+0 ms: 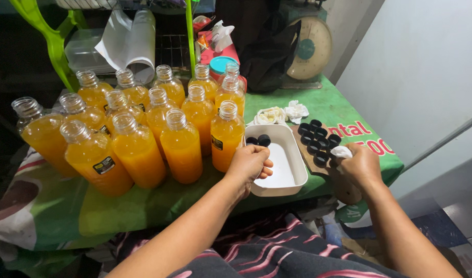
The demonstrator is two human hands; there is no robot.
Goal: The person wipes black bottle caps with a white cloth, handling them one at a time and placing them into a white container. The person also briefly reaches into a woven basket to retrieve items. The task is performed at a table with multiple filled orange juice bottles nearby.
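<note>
Left hand (pixel 250 163) curled on near-left rim of white tray (pixel 292 177); fingers folded, anything pinched there hidden. Tray's long axis runs near-to-far, two black caps (pixel 259 140) at its far end. Right hand (pixel 360 167), just right, closed on a white cloth (pixel 341 151) over more caps on board (pixel 318 140). Farther left: open bottles of orange juice (pixel 180 146), upright, leftmost blurred
</note>
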